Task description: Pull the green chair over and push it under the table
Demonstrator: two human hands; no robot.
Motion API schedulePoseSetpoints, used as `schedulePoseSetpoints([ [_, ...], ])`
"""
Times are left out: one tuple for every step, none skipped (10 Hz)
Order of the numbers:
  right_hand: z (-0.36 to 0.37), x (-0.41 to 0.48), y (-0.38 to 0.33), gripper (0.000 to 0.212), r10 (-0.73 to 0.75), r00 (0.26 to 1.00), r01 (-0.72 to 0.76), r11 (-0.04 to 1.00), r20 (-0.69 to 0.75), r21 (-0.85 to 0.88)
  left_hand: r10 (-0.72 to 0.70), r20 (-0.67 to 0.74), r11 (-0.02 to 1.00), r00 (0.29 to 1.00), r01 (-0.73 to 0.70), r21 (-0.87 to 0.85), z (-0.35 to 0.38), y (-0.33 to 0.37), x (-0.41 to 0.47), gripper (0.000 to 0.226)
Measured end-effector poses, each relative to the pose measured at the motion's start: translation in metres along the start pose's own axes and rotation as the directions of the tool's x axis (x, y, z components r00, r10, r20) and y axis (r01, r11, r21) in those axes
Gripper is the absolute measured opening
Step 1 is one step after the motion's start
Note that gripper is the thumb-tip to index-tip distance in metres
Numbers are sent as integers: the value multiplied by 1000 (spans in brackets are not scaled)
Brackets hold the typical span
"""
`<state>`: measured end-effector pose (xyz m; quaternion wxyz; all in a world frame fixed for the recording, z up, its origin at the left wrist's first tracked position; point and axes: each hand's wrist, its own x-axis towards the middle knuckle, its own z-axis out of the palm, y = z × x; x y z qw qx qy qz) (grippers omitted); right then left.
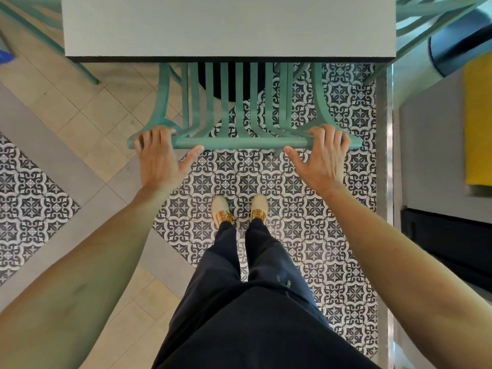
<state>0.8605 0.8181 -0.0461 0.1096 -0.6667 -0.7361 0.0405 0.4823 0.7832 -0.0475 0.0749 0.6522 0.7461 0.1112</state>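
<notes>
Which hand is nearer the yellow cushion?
Right. The right hand grips the green chair rail end toward the yellow cushion; the left hand grips the far end.

Looks like a café or small eatery to us, not a home. Evidence: patterned black-and-white tile floor (266, 182) laid in zones, bordered by grey bands and pale wood-look tiles (87, 121), the decorative mix typical of a commercial fit-out. Plain white table (213, 25) with a dark edge and what seems a single dark pedestal base (213, 83) underneath. We count more than one matching green slatted chair (239, 107): one at this table, parts of others at the top left (40, 27) and top right (431, 14) corners. A metal-edged glass partition (384, 155) runs along the right, with a yellow panel (478, 123) beyond it. We can't tell more.
</notes>
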Motion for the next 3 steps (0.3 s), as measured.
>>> schedulePoseSetpoints([
  [-16,3,-7,75,-15,999,14,999,41,34,43,26,999,999,-42,-24,-13,2,0,81],
  [-40,21,-24,73,-14,1000,12,996,27,84,66,11,995,998,-65,-70,-37,15,11,82],
  [-60,33,-33,71,-10,1000,14,993,-29,119,54,-11,996,998,-55,-75,-57,23,19,87],
])
